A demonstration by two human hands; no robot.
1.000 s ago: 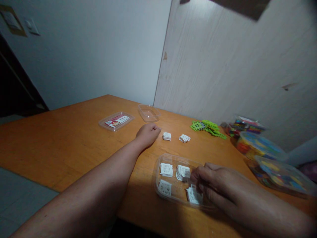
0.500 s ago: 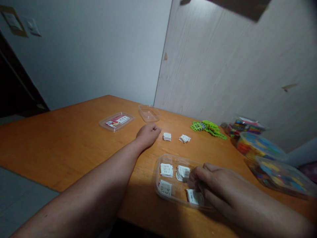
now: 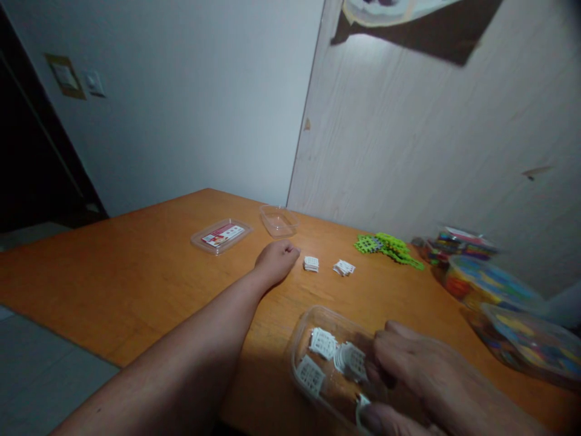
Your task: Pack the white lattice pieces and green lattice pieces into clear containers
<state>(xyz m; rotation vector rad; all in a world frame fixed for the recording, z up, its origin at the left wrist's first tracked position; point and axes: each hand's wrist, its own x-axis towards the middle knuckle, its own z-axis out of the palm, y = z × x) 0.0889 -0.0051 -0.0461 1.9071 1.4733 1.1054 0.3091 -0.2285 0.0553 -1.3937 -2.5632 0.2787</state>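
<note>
While my left hand (image 3: 276,264) lies curled with its fingers together and nothing showing in them, my right hand (image 3: 422,375) hangs over the clear, rectangular plastic tray (image 3: 334,390). Its thumb and fingers stand apart at the tray's right-hand part, the thumb hiding some of the nearest stack; blur keeps me from telling whether I have the rim or any piece pinched. The tray lies close to me on the orange-brown wooden table (image 3: 136,272), its long axis seeming to slant from far left to near right. Inside sit stacks of thin, white, square, pierced pieces (image 3: 323,343), the middle one fanned sideways, its faces slanting off toward my right fingers. I judge the tray light, thin-walled, slightly bendy and smooth enough to slip, so its outer rim looks like the safest hold. The pieces should be light and stiff, best taken by opposite edges, since a loose stack could slide apart. Just beside my left hand stands a neat block of white squares (image 3: 311,264), with a looser white pile (image 3: 344,267) to its right.
</note>
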